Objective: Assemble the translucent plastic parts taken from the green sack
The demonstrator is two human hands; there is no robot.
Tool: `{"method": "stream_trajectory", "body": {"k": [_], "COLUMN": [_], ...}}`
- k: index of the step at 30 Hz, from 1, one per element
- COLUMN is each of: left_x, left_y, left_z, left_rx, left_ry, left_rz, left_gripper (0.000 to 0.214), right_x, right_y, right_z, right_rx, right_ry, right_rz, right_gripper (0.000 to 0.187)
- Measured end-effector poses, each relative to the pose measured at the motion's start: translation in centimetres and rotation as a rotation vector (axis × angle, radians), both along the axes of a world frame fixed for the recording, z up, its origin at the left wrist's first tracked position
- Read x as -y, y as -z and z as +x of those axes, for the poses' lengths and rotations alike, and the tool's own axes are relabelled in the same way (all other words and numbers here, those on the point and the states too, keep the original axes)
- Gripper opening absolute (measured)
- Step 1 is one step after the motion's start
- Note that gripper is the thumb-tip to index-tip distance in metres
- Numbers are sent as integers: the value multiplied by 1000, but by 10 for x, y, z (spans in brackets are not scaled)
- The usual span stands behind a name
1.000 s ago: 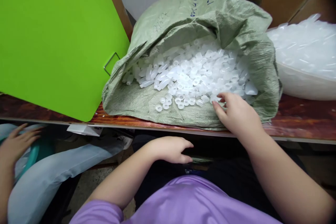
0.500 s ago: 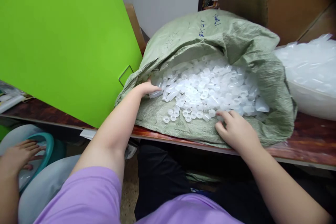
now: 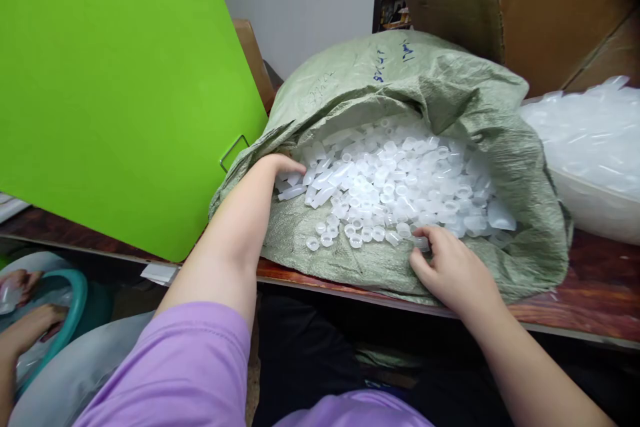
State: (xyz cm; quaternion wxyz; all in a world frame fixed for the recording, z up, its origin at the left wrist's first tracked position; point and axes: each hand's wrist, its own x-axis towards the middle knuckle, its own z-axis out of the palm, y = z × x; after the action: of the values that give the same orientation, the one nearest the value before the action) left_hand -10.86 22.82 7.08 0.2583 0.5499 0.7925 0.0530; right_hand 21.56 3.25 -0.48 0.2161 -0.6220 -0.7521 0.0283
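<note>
A green woven sack (image 3: pixel 345 77) lies on its side on the table, its mouth facing me. Inside it is a heap of small translucent white plastic caps (image 3: pixel 390 180), some shaped like rings and some like longer tubes. My left hand (image 3: pixel 287 165) reaches into the left side of the mouth, thumb stretched out beside the longer pieces; the sack's edge hides its other fingers. At the front of the heap, my right hand (image 3: pixel 453 267) is curled, with a translucent cap (image 3: pixel 421 243) between thumb and forefinger. Several loose caps (image 3: pixel 356 241) lie on the sack's lower flap.
A bright green panel (image 3: pixel 115 93) with a wire handle stands at left. Right of the sack is a white tub (image 3: pixel 595 203) heaped with translucent pieces. Cardboard boxes (image 3: pixel 565 20) stand behind. At lower left, another person's hands (image 3: pixel 43 327) are over a teal basin (image 3: pixel 75 307).
My left hand has slid slightly deeper under the sack's edge. A cap now shows between my right thumb and forefinger. The other person's hands have shifted, one now holding a clear piece.
</note>
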Motion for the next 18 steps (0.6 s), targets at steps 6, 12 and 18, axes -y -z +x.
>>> {"method": "stream_trajectory", "body": {"k": [6, 12, 18], "left_x": [10, 33, 62], "left_y": [14, 21, 22], "left_z": [2, -12, -18], "left_rx": [-63, -79, -60], "left_ry": [-54, -30, -5], "left_rz": [92, 339, 494], "left_gripper": [44, 64, 66], "right_x": [1, 1, 1], "right_y": [-1, -2, 0], "right_z": [0, 0, 1], "right_rx": [-13, -16, -22], "right_ry": [-17, -12, -16], "right_rz": [15, -25, -16], "right_gripper": [23, 23, 24]}}
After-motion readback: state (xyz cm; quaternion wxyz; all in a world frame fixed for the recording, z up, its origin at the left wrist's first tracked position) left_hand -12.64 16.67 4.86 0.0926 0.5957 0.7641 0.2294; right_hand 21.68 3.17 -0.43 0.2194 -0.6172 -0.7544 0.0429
